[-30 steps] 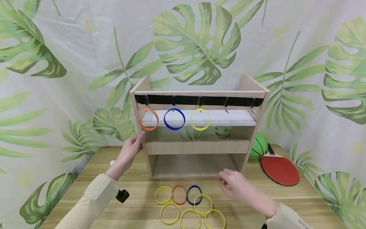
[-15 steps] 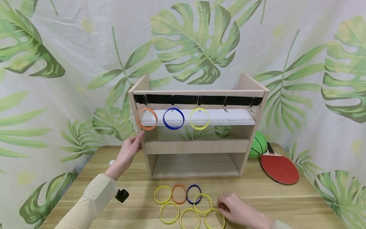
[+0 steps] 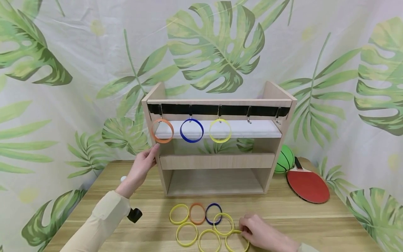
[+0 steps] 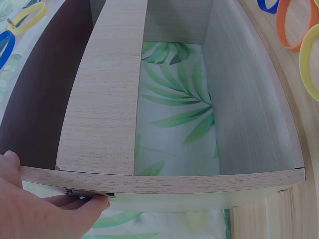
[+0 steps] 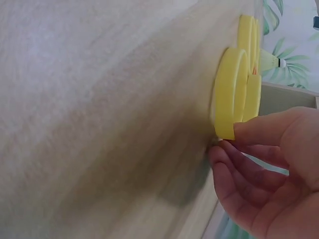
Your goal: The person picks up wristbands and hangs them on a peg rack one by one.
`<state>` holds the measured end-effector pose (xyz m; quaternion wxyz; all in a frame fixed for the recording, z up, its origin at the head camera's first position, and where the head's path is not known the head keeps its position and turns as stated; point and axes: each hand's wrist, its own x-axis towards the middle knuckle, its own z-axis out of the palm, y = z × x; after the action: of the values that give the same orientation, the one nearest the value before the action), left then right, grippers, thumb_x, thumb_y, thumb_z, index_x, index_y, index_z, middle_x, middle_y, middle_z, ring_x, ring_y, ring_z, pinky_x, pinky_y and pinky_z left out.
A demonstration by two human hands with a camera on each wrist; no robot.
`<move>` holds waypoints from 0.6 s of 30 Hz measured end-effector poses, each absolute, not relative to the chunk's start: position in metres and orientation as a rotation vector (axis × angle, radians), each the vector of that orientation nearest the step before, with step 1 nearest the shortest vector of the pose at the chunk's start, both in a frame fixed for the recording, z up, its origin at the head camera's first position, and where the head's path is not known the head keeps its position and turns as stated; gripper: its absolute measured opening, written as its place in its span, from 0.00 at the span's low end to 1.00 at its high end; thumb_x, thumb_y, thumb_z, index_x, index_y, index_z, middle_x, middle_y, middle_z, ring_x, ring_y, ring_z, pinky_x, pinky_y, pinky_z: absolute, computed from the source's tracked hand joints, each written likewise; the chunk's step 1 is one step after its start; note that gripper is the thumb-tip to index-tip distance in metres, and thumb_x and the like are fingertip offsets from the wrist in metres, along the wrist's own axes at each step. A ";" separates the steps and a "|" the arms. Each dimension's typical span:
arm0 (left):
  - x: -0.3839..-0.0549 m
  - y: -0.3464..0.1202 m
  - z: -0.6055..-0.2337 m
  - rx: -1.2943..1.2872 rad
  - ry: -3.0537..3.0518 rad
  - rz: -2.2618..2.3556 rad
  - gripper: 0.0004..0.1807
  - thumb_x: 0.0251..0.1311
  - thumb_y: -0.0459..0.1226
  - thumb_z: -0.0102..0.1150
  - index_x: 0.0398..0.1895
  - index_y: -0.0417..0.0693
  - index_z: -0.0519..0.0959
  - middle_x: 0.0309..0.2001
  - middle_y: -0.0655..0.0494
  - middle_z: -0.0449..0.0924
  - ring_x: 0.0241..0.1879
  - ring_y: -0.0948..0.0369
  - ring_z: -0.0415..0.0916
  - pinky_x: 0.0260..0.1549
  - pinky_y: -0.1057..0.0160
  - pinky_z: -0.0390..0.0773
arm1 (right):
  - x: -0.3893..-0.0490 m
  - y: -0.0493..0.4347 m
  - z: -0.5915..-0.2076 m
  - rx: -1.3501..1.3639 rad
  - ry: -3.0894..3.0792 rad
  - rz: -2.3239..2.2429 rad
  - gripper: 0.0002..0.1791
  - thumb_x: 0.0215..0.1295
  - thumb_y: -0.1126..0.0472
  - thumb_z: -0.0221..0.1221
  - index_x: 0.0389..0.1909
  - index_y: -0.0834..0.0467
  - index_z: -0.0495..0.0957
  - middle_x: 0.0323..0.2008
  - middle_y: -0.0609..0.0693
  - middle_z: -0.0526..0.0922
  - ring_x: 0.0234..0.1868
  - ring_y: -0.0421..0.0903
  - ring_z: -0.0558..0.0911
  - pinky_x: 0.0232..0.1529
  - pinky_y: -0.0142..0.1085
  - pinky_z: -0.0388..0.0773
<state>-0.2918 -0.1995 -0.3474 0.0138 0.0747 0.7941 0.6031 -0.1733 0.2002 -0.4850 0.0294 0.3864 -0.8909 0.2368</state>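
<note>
My left hand [image 3: 143, 168] grips the left side panel of the wooden shelf unit [image 3: 217, 161]; the left wrist view shows fingers [image 4: 92, 211] bent against the panel's outer face. At the table's front, my right hand [image 3: 259, 231] pinches the right rim of a yellow ring [image 5: 228, 94] between thumb and fingertips. That ring stays low over the table, among several other rings: yellow ones, an orange ring [image 3: 190, 214] and a blue ring [image 3: 206, 214]. From hooks on the unit's black strip [image 3: 206, 110] hang an orange, a blue and a yellow ring.
Two bare hooks, one a metal hook [image 3: 249, 120], are at the strip's right end. Right of the unit, a green ball [image 3: 284, 161] stands beside a red table tennis bat [image 3: 308, 186]. A leaf-patterned curtain [image 3: 217, 45] hangs behind the wooden table [image 3: 132, 234].
My right hand has come down from in front of the unit to the front right yellow ring and now pinches its rim. My left hand keeps its hold on the side panel.
</note>
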 end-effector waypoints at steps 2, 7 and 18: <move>-0.291 -0.200 -0.347 0.234 2.471 1.879 0.43 0.74 0.60 0.38 0.75 0.33 0.55 0.80 0.44 0.43 0.79 0.48 0.45 0.76 0.46 0.58 | -0.173 0.201 -0.482 1.174 -2.774 0.750 0.08 0.60 0.69 0.65 0.27 0.54 0.78 0.24 0.38 0.78 0.27 0.25 0.68 0.26 0.18 0.68; -0.292 -0.200 -0.348 0.233 2.474 1.881 0.44 0.73 0.61 0.38 0.75 0.32 0.55 0.80 0.43 0.44 0.79 0.47 0.46 0.76 0.46 0.58 | -0.173 0.206 -0.477 1.174 -2.701 0.741 0.09 0.58 0.71 0.66 0.25 0.55 0.78 0.23 0.41 0.80 0.27 0.25 0.70 0.24 0.17 0.70; -0.292 -0.200 -0.348 0.233 2.476 1.878 0.44 0.73 0.60 0.38 0.75 0.32 0.56 0.80 0.44 0.44 0.79 0.48 0.45 0.76 0.47 0.58 | -0.178 0.213 -0.444 1.159 -2.525 0.672 0.12 0.50 0.75 0.67 0.24 0.56 0.77 0.22 0.43 0.80 0.26 0.26 0.73 0.23 0.17 0.73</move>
<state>-0.2920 -0.1997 -0.3477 0.0126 0.0747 0.7946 0.6024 -0.1776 0.2134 -0.4441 0.1409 0.4015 -0.8745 0.2329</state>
